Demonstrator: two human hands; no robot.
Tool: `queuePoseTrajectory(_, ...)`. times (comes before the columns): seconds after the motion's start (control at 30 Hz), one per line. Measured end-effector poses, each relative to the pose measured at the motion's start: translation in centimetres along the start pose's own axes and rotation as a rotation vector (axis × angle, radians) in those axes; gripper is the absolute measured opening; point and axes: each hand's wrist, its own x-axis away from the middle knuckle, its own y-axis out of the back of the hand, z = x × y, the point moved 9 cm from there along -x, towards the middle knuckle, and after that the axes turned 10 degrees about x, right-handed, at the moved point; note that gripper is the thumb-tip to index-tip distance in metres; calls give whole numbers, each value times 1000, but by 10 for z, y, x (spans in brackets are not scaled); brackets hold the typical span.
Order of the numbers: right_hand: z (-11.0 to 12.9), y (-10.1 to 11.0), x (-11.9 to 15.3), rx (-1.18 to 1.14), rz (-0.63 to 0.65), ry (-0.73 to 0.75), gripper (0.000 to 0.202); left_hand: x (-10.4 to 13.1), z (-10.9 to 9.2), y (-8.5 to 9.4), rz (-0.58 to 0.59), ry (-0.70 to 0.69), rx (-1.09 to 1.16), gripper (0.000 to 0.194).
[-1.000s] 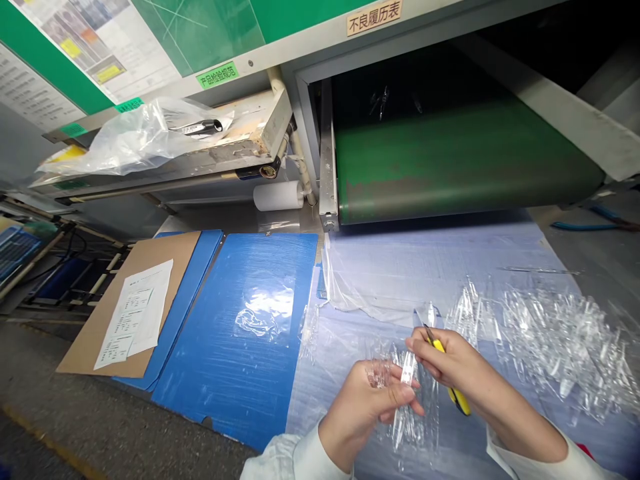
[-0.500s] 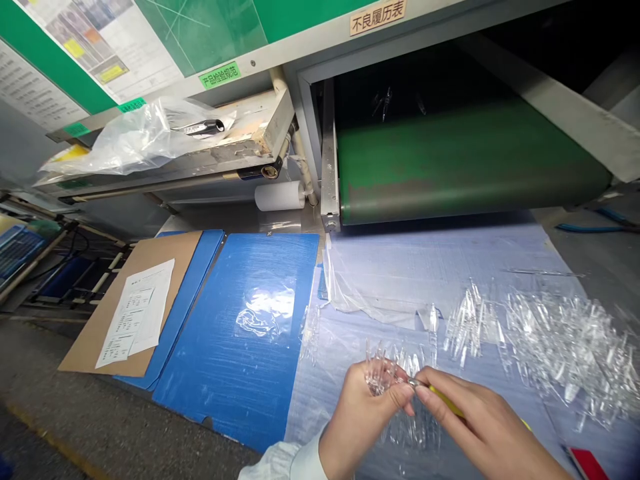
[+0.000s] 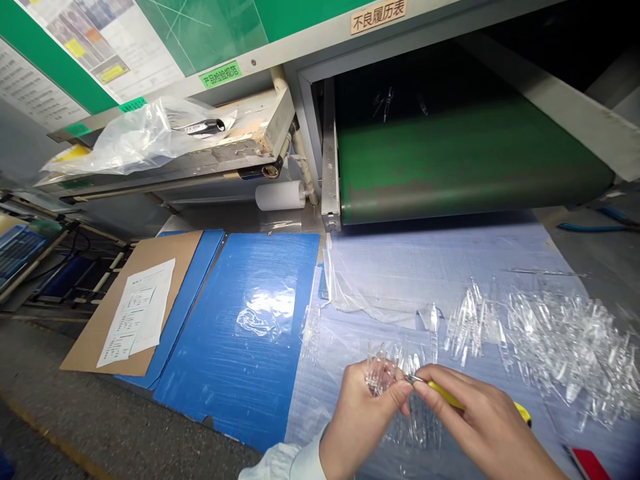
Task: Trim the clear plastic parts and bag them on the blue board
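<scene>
My left hand (image 3: pixel 363 410) is closed around a bunch of clear plastic pieces (image 3: pixel 380 372), whose ends stick up past the fingers. In my right hand (image 3: pixel 480 417) is a yellow-handled tool (image 3: pixel 447 395), its metal tip touching or very near the pieces at my left thumb. Below and behind my hands, more clear pieces (image 3: pixel 413 430) lie on the pale bluish sheet. A small cluster (image 3: pixel 467 323) and a large heap (image 3: pixel 575 350) of similar pieces lie to the right.
A green conveyor belt (image 3: pixel 450 163) ends above the work surface, with a few clear pieces on it. Blue boards (image 3: pixel 235 360) and cardboard with papers (image 3: pixel 135 313) lie left. A red object (image 3: pixel 589 463) is at the bottom right.
The yellow-handled tool has tilted slightly, and more of its handle end shows beyond my right hand. My left hand has barely moved, with its fingertips a little more drawn in.
</scene>
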Motion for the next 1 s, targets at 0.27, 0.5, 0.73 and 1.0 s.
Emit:
queuePoseTrajectory(0.27,-82,50,6,-229,-359,-488,37,12,24,3,-1,199,-47,16)
queuePoseTrajectory(0.5,-36,-6,-34,-304,37,-247,37,6,42,4,18,240,159,28)
queuePoseTrajectory(0.73,-53,-41,-44,-153,88,-199,27,-4,55,40,-163,253,516,35)
queuePoseTrajectory(1.0,-36,-25,-43,-199,145,-206,32,-5,48,10,-7,314,599,30)
